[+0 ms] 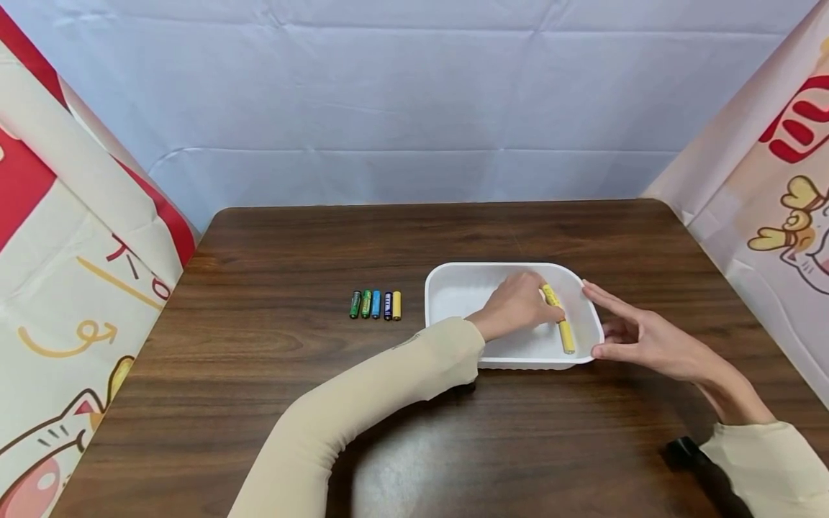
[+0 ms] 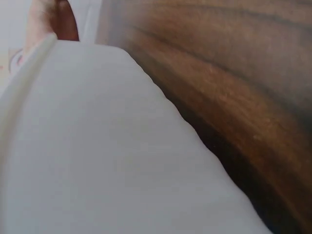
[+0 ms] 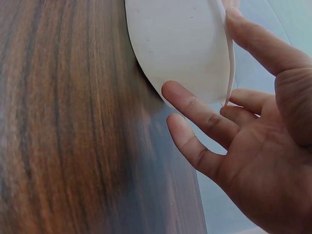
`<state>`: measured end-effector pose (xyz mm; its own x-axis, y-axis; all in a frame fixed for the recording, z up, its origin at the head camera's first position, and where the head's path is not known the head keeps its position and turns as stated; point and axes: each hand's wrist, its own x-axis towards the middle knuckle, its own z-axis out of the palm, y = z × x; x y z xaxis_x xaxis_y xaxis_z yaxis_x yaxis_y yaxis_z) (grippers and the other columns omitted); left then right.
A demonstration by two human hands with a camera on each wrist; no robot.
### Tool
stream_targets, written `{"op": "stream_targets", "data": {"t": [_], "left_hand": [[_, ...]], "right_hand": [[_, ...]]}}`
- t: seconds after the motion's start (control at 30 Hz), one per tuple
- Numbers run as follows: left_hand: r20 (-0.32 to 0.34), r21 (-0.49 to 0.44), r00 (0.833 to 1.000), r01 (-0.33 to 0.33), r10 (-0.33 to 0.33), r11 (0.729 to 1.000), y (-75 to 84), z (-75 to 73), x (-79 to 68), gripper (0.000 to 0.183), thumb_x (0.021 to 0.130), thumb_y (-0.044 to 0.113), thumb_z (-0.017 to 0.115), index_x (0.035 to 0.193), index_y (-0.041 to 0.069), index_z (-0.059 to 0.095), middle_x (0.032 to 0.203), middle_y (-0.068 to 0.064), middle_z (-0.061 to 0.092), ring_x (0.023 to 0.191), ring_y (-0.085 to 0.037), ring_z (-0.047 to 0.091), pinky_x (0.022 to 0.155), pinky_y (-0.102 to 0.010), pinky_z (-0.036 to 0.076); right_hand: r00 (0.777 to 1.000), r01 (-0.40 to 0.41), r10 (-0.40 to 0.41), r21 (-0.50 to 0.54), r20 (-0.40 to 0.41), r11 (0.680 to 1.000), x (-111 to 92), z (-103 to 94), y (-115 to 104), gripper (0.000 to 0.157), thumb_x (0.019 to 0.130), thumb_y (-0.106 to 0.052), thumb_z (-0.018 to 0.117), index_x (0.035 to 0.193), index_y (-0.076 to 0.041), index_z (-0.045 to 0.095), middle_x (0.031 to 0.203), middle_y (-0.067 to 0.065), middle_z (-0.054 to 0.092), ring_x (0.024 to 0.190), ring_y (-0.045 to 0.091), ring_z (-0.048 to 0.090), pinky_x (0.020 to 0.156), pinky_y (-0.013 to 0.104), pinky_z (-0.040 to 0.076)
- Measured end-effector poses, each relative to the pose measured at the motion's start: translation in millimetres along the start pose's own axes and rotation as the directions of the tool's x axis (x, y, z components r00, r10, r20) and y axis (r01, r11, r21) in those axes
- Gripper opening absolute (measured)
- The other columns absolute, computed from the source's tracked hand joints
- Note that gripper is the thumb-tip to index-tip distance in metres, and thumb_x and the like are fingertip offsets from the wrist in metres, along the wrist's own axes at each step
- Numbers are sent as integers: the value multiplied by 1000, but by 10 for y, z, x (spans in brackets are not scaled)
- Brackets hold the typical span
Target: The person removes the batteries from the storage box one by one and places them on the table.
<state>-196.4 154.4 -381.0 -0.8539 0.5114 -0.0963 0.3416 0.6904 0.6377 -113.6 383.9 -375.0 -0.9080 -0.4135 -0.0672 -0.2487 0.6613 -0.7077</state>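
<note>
A white plastic tray [image 1: 453, 288] stands on the table, and my left hand [image 1: 518, 301] reaches down into it. Its thumb and index finger pinch a yellow battery [image 1: 550, 294] near the tray's right end. Just below the thumb, a second yellow battery [image 1: 566, 337] lies on the tray floor. My right hand [image 1: 648, 338] holds the tray's right end, thumb and index finger spread along the rim. In the right wrist view, other fingers [image 3: 183, 97] extend beside the tray's outer wall. The tray's side fills much of the left wrist view, where little of the left hand shows.
Left of the tray, several batteries stand in a row on the brown wooden table [image 1: 259, 288]: dark green [image 1: 355, 304], green [image 1: 366, 303], blue [image 1: 376, 304], dark purple [image 1: 388, 306] and yellow [image 1: 397, 306]. A pale cloth [image 1: 414, 101] hangs behind the table, with printed cloths at both sides.
</note>
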Motion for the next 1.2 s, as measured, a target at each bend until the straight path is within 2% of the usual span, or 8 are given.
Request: {"op": "stream_targets", "data": {"t": [0.1,0.23,0.37,0.43,0.6,0.77,1.0,1.2], "left_hand": [[5,-22,1000,-17,17,1000,13,-69,-72,23,84,36,82,87,17,68,68,9,57,63,-5,51,54,-18,41],[0,-92,999,-34,35,995,20,-207,-181,37,81,36,83,110,17,69,77,13,61,66,-2,55,59,-16,44],[-3,-156,998,-59,59,986,-12,-374,-287,50,79,40,86,119,17,69,94,13,63,76,-1,58,66,-14,45],[-6,-163,996,-94,94,982,-48,-461,-338,50,81,39,84,122,16,68,101,10,66,80,-1,58,68,-14,45],[-16,-215,985,-171,171,961,-176,-682,-464,36,86,25,76,119,14,67,107,1,70,82,-1,61,68,-17,46],[-28,-288,981,-193,193,938,-328,-876,-594,31,86,19,76,116,14,67,105,-1,67,85,0,64,70,-20,49],[-21,-300,984,-173,175,938,-582,-1092,-792,34,86,21,75,119,16,67,105,2,65,91,-5,64,76,-26,51],[-84,-291,985,-170,152,941,-798,-1256,-958,32,85,25,75,116,18,67,103,2,65,90,-8,64,78,-31,51]], "right_hand": [[1000,5,-5,8,-3,1000,-7,1,2,94,90,-10,81,165,-16,25,167,12,27,99,4,65,79,16,52],[1000,-9,9,8,-8,1000,-17,3,6,94,90,-9,81,165,-17,25,165,7,30,98,4,65,77,18,53],[1000,-17,17,8,-10,1000,-18,7,11,96,89,-8,82,166,-16,24,163,22,30,98,3,64,75,19,53],[1000,-13,13,6,-12,1000,-19,5,15,97,88,-7,82,165,-15,24,163,24,29,98,2,64,75,18,52],[999,-36,36,-20,-11,999,-25,1,13,98,89,-10,82,166,-17,23,164,24,26,99,1,63,76,18,52],[999,-43,43,-18,-14,999,-28,12,8,97,89,-12,82,166,-17,23,165,24,24,100,1,63,77,17,51],[999,-31,31,-6,-11,999,-12,16,-3,97,89,-14,83,166,-18,24,166,23,23,102,1,62,79,15,50],[1000,-29,29,-6,-8,1000,-5,12,0,97,89,-13,83,166,-17,24,166,23,22,102,0,62,80,15,50]]}}
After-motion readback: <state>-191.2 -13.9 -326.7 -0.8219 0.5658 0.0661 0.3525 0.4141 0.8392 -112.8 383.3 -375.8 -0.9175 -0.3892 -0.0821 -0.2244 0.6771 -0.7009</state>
